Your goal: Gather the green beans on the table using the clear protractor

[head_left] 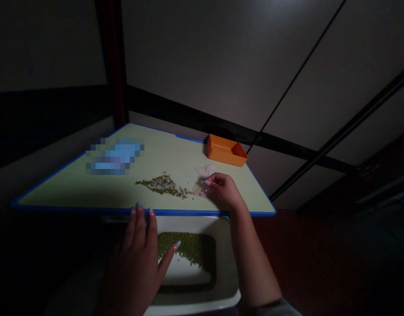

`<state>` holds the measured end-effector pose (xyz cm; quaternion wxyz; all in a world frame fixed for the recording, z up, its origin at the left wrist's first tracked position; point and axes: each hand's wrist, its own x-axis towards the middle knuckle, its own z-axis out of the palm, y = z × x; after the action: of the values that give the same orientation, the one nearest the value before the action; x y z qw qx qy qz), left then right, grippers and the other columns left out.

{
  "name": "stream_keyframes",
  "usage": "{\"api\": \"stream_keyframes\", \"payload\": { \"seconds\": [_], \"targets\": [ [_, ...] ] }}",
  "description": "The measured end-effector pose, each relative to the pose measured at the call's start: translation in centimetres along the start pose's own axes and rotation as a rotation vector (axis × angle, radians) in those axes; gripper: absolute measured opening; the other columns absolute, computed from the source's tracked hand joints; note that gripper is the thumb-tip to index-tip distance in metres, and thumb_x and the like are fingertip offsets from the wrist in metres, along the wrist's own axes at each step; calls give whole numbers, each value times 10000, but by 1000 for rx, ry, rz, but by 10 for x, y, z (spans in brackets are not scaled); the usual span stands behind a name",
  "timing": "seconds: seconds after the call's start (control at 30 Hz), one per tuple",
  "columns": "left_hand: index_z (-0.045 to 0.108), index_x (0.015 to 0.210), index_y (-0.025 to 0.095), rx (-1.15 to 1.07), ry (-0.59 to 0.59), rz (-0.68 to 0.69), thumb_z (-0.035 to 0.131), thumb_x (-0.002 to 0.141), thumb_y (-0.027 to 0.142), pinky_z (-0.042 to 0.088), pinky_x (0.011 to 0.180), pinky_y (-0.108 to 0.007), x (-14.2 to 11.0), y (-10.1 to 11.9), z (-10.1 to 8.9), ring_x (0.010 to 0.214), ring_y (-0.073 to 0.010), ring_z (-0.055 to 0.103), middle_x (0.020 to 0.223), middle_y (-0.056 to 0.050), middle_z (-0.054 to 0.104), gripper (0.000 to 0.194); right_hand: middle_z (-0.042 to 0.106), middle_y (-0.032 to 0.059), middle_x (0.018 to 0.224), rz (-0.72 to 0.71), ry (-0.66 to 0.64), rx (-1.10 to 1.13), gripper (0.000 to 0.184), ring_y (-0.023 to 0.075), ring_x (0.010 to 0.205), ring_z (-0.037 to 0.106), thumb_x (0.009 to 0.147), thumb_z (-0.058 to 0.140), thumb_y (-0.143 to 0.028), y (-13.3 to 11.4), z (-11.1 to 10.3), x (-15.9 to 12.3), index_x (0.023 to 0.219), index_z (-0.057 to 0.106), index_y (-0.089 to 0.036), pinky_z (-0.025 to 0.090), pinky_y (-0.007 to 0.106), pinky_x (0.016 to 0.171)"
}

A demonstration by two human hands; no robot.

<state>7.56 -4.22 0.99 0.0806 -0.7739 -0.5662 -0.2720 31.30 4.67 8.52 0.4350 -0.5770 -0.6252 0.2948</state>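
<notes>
Nearest, the left hand [134, 263] lies open, fingers spread over the rim of a white tray [192, 224] holding green mung beans [185, 248]. Beyond that tray, on a blue-edged board [73, 189], a strip of loose beans [164, 186] lies just beside the curled right hand [223, 191], its fingers [210, 180] at a translucent pinkish scrap [203, 172], whether gripping it unclear.

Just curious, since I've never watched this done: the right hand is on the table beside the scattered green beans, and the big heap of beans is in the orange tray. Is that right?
Not quite: as the head view shows, the big heap of green beans lies in the white tray, not the orange tray. The right hand is indeed on the table beside the scattered beans.
</notes>
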Motion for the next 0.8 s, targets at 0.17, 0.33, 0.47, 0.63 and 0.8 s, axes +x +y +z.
{"api": "stream_keyframes", "payload": {
  "seconds": [0.17, 0.33, 0.47, 0.63, 0.8],
  "targets": [
    [246, 1359, 38, -20, -21, -6, 274, 751, 666, 405, 996, -490, 1, 1, -2, 1413, -337, 160, 1472, -274, 259, 875, 533, -22, 593, 13, -38, 15, 169, 88, 533, 458, 714, 593, -309, -2, 3, -1, 681, 550, -149, 351, 211, 521],
    [216, 1370, 42, -17, -16, -6, 285, 753, 659, 396, 1001, -499, 1, 1, -1, 1416, -339, 147, 1482, -274, 234, 875, 530, -27, 579, 14, 13, -14, 160, 86, 520, 446, 716, 601, -303, 0, -1, -1, 698, 558, -150, 335, 208, 501],
    [216, 1369, 37, -17, -16, 2, 292, 756, 652, 398, 999, -501, 0, 1, 0, 1417, -341, 140, 1484, -276, 225, 872, 546, -22, 582, 31, -56, 42, 159, 88, 520, 472, 709, 598, -302, -1, -1, -2, 686, 547, -153, 348, 208, 506],
    [216, 1368, 34, -17, -15, -2, 305, 759, 641, 388, 1010, -500, 1, 2, 0, 1417, -341, 138, 1488, -275, 213, 865, 550, -22, 582, 35, -90, -14, 125, 90, 520, 477, 709, 570, -276, -3, 1, -3, 692, 553, -153, 346, 202, 503],
    [222, 1366, 33, -15, -12, 2, 305, 756, 644, 405, 989, -499, 1, 1, -1, 1412, -347, 156, 1482, -280, 225, 868, 562, -13, 608, 10, 6, -174, 133, 98, 558, 476, 732, 566, -286, 9, -3, 2, 715, 567, -154, 331, 198, 513]
  ]
}}
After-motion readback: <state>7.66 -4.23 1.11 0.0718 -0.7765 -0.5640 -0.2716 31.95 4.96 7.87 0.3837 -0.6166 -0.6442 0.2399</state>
